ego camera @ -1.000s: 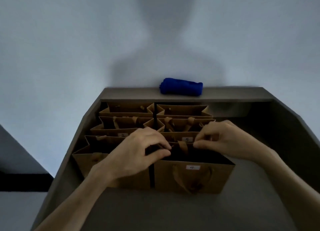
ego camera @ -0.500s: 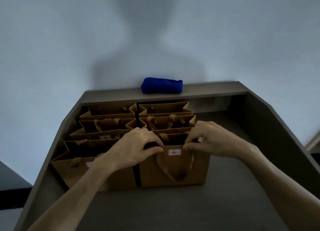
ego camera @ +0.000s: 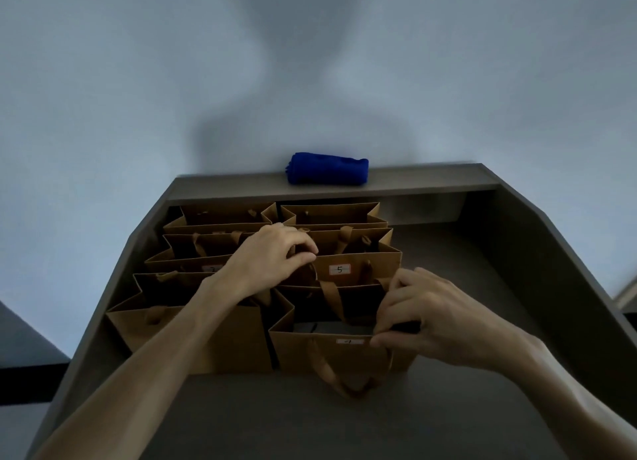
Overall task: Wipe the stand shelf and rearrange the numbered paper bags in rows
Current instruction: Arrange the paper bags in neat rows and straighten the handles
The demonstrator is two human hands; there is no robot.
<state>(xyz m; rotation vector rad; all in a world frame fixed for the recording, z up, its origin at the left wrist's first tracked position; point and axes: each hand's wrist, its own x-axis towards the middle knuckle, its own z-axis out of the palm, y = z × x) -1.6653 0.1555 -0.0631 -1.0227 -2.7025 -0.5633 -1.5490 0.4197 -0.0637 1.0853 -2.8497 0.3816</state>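
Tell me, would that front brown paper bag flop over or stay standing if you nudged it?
The front paper bag probably stays standing: its flat sides hold shape unaided and a neighbouring bag braces its left side. It is likely light, so a push may slide it. Its handle droops, so that is floppy.

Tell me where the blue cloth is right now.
In the head view, the rolled blue cloth lies on the stand's top ledge against the wall, just behind the back row of paper bags, beyond both hands.

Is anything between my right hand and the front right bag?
Nothing visible. The right hand is already pinching the top edge of the front right bag near its label, while the left hand reaches to the bag labelled 5.
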